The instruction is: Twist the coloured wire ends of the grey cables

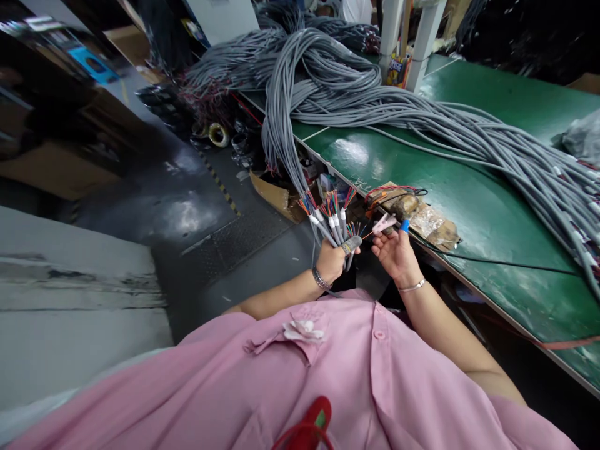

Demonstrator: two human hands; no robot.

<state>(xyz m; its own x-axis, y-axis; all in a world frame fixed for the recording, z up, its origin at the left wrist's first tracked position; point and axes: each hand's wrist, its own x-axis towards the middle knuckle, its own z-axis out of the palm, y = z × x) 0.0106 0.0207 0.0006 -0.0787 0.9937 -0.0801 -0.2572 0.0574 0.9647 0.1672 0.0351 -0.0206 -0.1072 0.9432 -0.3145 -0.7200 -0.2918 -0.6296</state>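
Grey round-jacketed cables with white-banded, splayed multicoloured wire ends (344,230) were gathered in our left hand (332,259), just off the near edge of the green glossy tabletop (398,162). Our left hand was closed around the bundle, with a grey finger cover (351,244) pressed against it.

Our right hand (394,253), nearer the tabletop edge than our left, was partly closed. Its fingertips pinched a pale pink clip-like tool (383,224); the other fingers were loosely curled. A blue finger cover (405,225) was fitted on one digit. Whether the tool's tips were fully closed, we could not tell.

Relative to our right hand, the cables lay to the left, on the side away from the tabletop; our left hand was the nearer, being in contact. One thin orange wire (368,235) spanned the gap between the hands, its long axis roughly crosswise and rising slightly toward the pink tool. We could not confirm contact at the tool's tip.

The long axes of the held cables ran away from our body, with the coloured ends fanned forward alongside the tabletop edge, not across it.
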